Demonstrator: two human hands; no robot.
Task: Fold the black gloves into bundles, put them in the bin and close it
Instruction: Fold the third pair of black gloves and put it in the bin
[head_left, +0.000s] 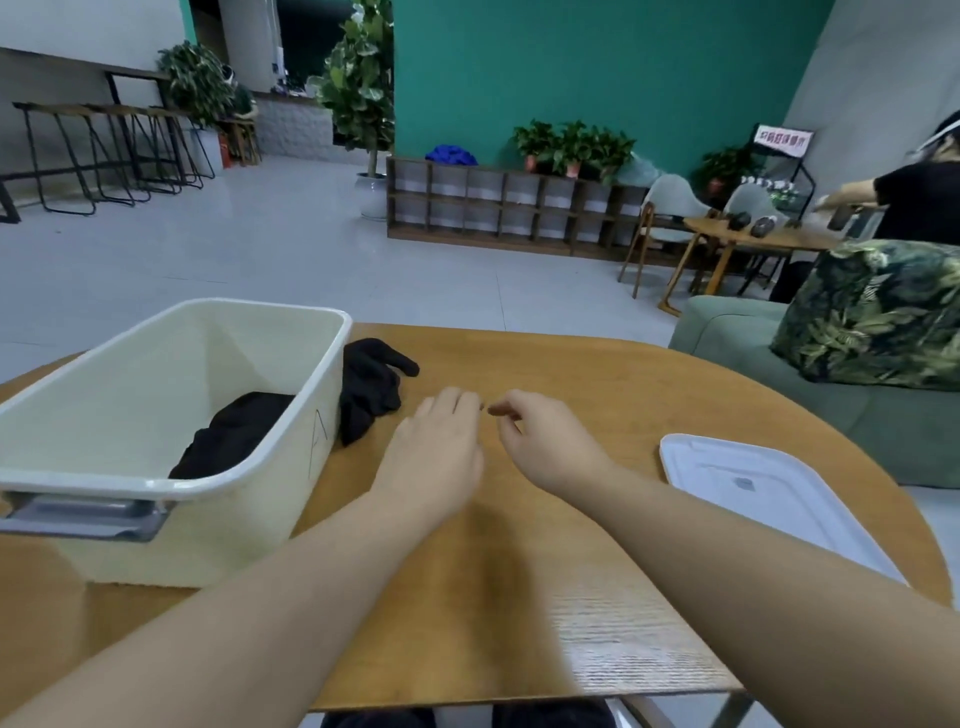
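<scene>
While hands (483, 431) hover, loose glove (371, 387) beside bin (311, 447), fingers pointing right

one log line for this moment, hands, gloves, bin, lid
left hand: open, empty | right hand: open, empty | bundle: in bin | gloves: table, beside bin | lid: off, right

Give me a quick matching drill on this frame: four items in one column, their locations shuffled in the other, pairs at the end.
Items:
1. black bundle
2. loose black gloves
3. white lid
4. left hand

Locations:
A. flat on the table's right side
B. inside the cream bin
C. on the table against the bin's right wall
D. over the table middle, empty

Pairs: 1-B, 2-C, 3-A, 4-D
</scene>
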